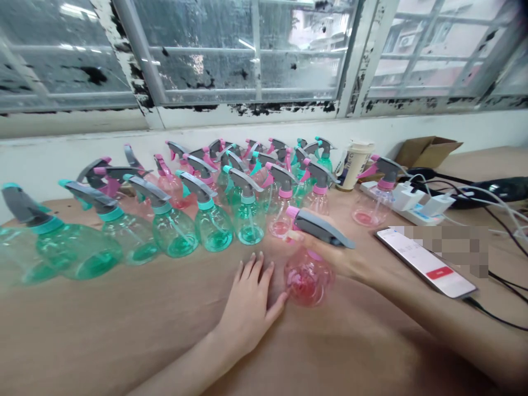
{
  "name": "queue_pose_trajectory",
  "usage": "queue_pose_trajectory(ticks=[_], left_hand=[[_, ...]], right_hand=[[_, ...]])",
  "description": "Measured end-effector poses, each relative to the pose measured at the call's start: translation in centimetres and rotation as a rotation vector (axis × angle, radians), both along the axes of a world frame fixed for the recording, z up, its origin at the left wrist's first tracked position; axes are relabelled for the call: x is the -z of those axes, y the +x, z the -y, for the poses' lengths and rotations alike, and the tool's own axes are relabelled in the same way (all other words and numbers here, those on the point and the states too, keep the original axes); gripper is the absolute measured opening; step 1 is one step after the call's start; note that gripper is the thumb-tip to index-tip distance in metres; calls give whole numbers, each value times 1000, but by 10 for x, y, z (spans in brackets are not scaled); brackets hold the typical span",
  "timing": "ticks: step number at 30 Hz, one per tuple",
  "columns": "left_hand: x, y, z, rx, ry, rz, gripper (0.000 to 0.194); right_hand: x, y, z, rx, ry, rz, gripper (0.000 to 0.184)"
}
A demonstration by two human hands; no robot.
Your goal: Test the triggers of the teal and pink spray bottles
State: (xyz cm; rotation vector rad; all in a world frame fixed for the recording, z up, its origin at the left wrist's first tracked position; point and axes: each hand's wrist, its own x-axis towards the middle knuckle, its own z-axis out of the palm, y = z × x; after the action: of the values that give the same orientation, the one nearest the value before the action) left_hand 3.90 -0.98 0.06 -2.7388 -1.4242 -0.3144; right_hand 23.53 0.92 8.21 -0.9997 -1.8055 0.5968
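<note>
My right hand (325, 252) is closed around the neck of a pink spray bottle (307, 283), just under its grey trigger head. The bottle looks tilted, and part of its neck is hidden by my fingers. Flat on the table, my left hand (251, 300) has its fingers spread, the thumb close to the pink bottle's side. Whether the thumb touches it I cannot tell. Beyond my hands stands a front row of green spray bottles (214, 228), with a pink-collared spray bottle (281, 217) at its right end.
More pink and green spray bottles crowd behind, along the wall. Another pink spray bottle (373, 206) stands at right by a power strip (418, 212) with chargers. A paper cup (353, 168), a cardboard box (427, 151), a lit phone (427, 263) and loose cables lie around the wooden table (136, 335).
</note>
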Motion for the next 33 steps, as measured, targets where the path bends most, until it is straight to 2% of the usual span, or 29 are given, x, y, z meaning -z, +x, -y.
queue_pose_trajectory(ticks=[8, 16, 21, 23, 28, 33], left_hand=[[4, -3, -1, 17, 49, -12, 53], [4, -3, 0, 21, 43, -12, 53], [2, -3, -1, 26, 38, 13, 51], [2, -2, 0, 21, 22, 17, 52], [1, -1, 1, 21, 9, 25, 52], [3, -2, 0, 21, 41, 12, 53]], right_hand=[[9, 0, -7, -30, -15, -11, 35], [5, -1, -7, -160, -49, -156, 18], [6, -4, -7, -254, -163, -274, 40], [8, -4, -7, -254, -175, -280, 42], [9, -2, -8, -166, -103, -170, 22], [8, 0, -10, -148, -25, -112, 23]])
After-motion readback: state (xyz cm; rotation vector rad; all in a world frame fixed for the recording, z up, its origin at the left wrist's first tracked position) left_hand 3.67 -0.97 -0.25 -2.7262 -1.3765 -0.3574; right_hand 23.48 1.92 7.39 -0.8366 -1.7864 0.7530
